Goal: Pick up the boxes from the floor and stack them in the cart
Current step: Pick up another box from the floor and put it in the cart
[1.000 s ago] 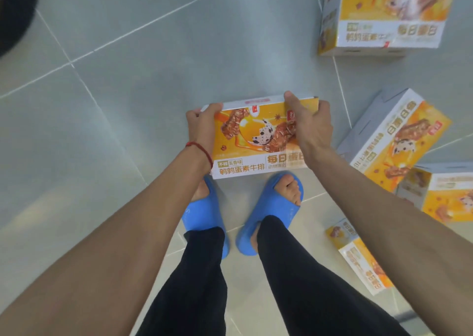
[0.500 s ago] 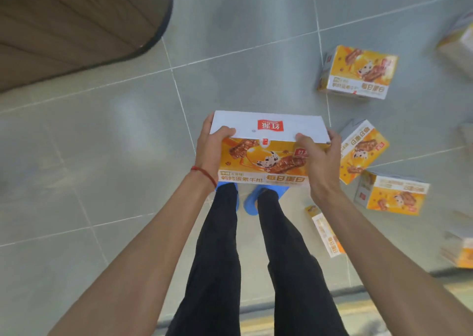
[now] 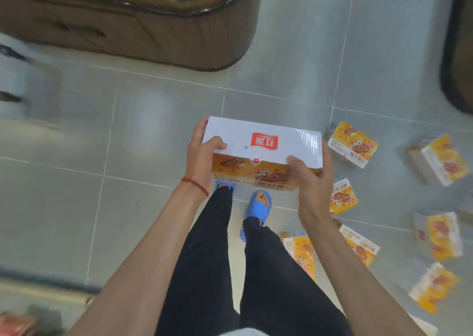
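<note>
left hand (image 3: 201,159): thumb curled over the held box (image 3: 263,141), fingers round its 9 o'clock end.
right hand (image 3: 313,182): grips the 3 o'clock end likewise.
held box: level, above the feet.
loose boxes (image 3: 352,143): scattered on the floor (image 3: 153,130), 3 to 5 o'clock.

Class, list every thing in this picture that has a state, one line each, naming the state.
Snack box: held in the air, white face up.
Left hand: grips the box's left end, thumb on top.
Right hand: grips the box's right end.
Boxes on the floor: scattered at mixed angles, not yet picked up.
Blue slippers: worn on the person's feet.
</note>
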{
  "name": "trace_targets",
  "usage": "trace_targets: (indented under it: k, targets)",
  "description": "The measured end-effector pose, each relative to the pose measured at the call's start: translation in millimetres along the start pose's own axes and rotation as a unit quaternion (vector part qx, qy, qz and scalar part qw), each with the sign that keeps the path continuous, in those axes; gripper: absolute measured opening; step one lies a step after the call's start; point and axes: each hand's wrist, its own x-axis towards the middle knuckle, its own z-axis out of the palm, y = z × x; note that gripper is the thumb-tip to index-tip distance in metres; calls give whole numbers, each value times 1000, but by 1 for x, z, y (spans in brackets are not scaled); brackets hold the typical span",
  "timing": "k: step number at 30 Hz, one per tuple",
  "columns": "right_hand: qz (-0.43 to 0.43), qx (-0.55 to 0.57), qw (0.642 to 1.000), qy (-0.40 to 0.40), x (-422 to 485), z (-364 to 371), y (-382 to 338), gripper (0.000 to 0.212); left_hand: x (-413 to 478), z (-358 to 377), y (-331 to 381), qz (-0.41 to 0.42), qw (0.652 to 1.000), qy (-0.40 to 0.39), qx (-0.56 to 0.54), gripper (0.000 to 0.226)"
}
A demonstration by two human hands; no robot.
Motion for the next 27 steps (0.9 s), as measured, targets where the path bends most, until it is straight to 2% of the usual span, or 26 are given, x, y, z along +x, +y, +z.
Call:
trace_targets:
  k: [10,12,19,27]
  targets:
    - [-102,-105,975,-165,-84,61,-62,63,-109,-106,33,96,985,118,-76,71]
    - [-112,-121,966,-198,-98,85,-70,68,-121,-133,37,114,982,130,-81,75]
    - [-121,-175,939,-271,-157,199,-78,77,-142,-254,62,149,965,177,-127,79]
    - [-132,-172,916,-338,-228,349,-64,67,-146,-411,92,185,949,217,-133,78]
